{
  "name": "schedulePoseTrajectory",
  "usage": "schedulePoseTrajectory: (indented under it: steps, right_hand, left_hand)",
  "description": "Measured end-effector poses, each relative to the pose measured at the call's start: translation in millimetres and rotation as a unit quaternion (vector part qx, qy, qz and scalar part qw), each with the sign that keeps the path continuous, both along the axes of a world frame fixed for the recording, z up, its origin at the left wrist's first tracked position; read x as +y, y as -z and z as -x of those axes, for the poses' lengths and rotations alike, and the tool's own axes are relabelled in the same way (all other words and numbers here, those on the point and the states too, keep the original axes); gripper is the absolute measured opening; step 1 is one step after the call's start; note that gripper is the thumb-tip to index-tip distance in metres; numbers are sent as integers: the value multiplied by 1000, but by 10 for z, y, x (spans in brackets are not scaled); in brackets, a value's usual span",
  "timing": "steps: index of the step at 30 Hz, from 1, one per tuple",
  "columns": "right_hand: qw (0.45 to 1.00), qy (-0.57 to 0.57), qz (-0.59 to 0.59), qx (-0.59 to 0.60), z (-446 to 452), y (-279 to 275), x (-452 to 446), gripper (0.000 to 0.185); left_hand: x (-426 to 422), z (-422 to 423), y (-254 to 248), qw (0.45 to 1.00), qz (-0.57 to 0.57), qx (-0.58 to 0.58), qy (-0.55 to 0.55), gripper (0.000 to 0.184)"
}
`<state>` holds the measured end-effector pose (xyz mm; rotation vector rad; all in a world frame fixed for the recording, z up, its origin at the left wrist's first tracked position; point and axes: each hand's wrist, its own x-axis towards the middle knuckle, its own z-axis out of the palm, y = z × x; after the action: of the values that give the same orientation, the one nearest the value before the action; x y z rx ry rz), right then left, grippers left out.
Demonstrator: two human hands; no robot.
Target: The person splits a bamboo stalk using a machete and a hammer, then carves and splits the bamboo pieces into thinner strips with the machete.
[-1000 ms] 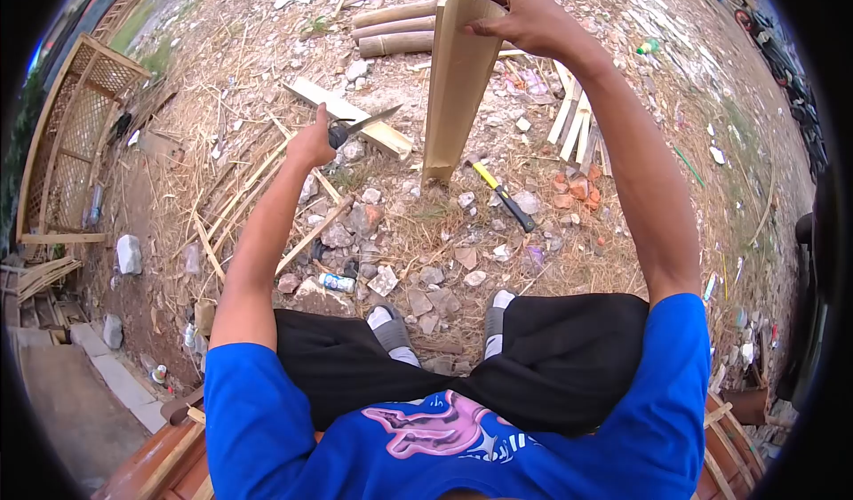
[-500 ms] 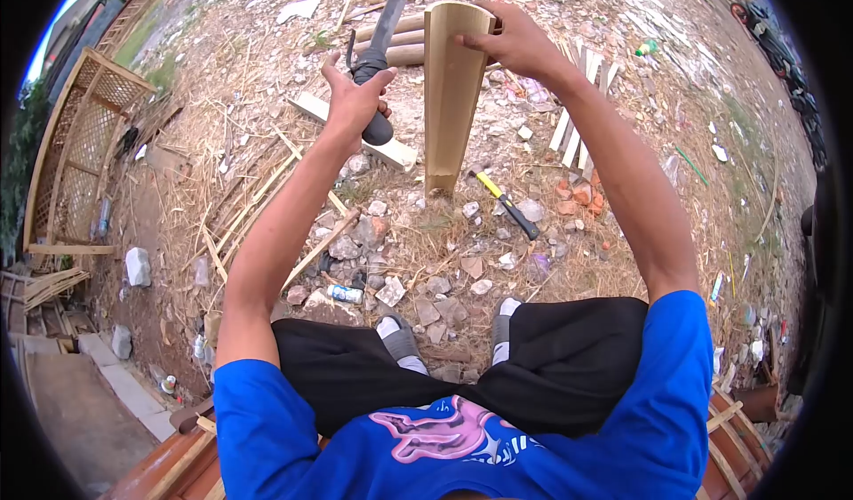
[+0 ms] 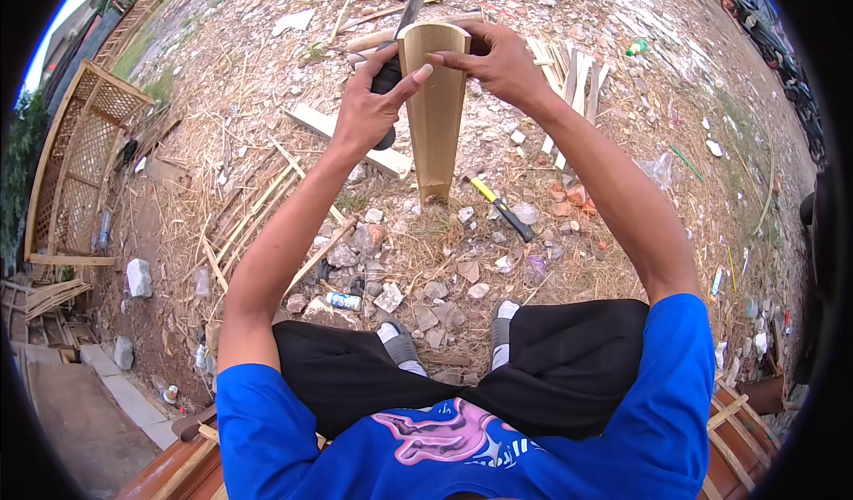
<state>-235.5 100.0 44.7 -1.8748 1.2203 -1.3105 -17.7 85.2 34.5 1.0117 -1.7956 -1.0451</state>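
Note:
A split length of bamboo [image 3: 433, 118] stands upright in front of me, its lower end on the ground and its hollow side toward me. My right hand [image 3: 499, 63] grips its top right edge, thumb across the inner face. Behind the left edge, my left hand [image 3: 366, 107] holds a machete by its dark wrapped handle [image 3: 386, 80], with the thumb stretched toward the bamboo's inner face. The blade [image 3: 418, 2] points up and away, partly cut off by the picture's edge. A hammer [image 3: 500, 208] with a yellow and black handle lies near the bamboo's foot.
Pale bamboo strips [image 3: 579, 100] lie at the right, and a squared timber [image 3: 311, 120] lies to the left. Stones [image 3: 345, 255], straw and a can [image 3: 344, 301] litter the ground before my feet. A lattice panel [image 3: 82, 158] leans at far left. Motorbikes [image 3: 771, 51] stand at far right.
My left hand has brought the machete right and up against the bamboo's left side. The bamboo's top has shifted slightly left and down with my right hand still gripping it.

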Motion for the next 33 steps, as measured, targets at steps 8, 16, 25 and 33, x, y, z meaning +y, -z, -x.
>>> schedulePoseTrajectory:
  steps: [8,16,25,33]
  right_hand:
    - [992,44,41,107,-141,-102,263,41]
    - [941,122,25,315,-148,33,389,37]
    - [924,160,-43,344,-280,129,362,36]
    - [929,160,-30,333,-235,157,332,35]
  left_hand:
    - [-67,-31,55,995,26,-92,-4,65]
    - [-127,-82,72,995,19,-95,-34,59]
    - [-84,-65,-3,991,24,-122,-44,55]
    - [-67,-33,-6,988,36,-139,-65,56]
